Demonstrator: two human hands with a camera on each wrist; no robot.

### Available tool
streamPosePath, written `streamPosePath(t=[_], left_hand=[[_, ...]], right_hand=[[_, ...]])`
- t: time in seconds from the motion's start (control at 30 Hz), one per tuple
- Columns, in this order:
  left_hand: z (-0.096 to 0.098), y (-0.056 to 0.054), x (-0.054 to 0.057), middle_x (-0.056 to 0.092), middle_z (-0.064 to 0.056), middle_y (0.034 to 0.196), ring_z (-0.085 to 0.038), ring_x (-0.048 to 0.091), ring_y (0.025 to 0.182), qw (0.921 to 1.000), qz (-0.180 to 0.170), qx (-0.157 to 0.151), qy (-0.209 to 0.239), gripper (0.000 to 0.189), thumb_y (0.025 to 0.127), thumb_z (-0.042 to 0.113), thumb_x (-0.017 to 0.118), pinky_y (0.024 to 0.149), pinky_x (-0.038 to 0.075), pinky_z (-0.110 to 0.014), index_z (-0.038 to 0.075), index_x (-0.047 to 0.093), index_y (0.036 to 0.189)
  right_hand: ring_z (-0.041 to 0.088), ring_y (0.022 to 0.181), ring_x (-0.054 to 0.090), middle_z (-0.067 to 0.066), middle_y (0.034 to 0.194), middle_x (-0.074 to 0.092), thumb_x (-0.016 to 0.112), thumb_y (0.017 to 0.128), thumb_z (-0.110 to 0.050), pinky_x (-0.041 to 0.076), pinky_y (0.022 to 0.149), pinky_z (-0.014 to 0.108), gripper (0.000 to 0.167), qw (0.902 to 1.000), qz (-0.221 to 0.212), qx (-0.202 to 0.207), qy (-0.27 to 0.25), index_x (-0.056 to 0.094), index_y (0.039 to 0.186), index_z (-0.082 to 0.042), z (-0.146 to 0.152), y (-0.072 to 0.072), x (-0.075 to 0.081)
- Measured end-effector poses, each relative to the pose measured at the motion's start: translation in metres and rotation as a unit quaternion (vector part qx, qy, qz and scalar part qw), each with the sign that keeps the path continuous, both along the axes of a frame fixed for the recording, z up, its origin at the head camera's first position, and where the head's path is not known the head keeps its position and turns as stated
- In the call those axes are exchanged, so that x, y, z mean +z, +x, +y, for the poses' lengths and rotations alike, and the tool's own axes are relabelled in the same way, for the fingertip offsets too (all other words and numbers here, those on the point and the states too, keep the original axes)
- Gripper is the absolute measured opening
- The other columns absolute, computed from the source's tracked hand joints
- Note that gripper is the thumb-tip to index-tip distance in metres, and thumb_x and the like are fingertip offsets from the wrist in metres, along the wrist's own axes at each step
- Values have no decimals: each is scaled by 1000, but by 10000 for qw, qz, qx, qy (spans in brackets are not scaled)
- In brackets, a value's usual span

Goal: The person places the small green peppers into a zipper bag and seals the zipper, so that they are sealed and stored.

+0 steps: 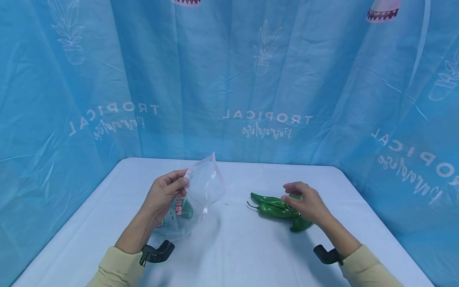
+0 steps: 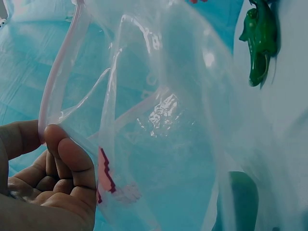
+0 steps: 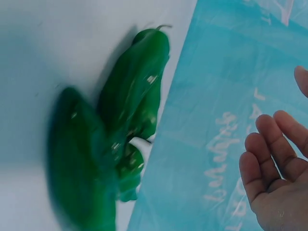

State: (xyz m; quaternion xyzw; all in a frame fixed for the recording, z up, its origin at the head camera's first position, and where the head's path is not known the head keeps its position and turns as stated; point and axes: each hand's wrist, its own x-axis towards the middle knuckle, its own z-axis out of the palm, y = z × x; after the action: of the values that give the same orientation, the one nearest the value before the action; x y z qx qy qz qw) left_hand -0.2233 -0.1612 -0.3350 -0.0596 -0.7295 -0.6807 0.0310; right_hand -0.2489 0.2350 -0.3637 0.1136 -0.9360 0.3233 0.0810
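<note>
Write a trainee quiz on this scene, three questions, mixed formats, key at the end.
1. Multiple choice: what does the left hand pinch?
A) the blue curtain
B) the edge of the clear bag
C) a sleeve cuff

2. True or false: the right hand holds nothing.

3. Fill in the blank: in the head view, the green peppers lie to the ____ of the clear bag.

Key:
1. B
2. True; the right wrist view shows nothing between its fingers.
3. right

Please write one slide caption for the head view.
Left hand pinches a clear plastic bag; right hand hovers near green peppers.
</note>
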Motion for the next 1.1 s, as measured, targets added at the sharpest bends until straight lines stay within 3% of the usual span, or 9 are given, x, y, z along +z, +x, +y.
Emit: streamPosePath(t=[0.53,0.77,1.1], left_hand=[[2,1,2,59,6,91,-7,55,75,9999,-102,49,-95,46,93,30,59,79,49,-20,6,52,131],[2,1,1,60,6,92,-7,55,75,9999,-109,48,-61,46,93,29,59,79,49,-20,6,52,131],[3,2,2,60,6,92,-7,55,76,9999,-116,26,-8,46,93,29,59,79,48,-19,5,52,131]], right_hand=[[37,117,54,17,124,59,65,88,-27,43,98,53,45,9996,86,-258,24,55,126,-3,47,-10,-34],[40,122,48,20,129,56,62,90,-30,42,97,56,49,9986,-303,-419,113,52,130,-4,63,-16,-42],[42,124,46,23,133,53,62,88,-40,42,95,56,58,9970,-535,-466,302,51,131,-3,80,-23,-55]])
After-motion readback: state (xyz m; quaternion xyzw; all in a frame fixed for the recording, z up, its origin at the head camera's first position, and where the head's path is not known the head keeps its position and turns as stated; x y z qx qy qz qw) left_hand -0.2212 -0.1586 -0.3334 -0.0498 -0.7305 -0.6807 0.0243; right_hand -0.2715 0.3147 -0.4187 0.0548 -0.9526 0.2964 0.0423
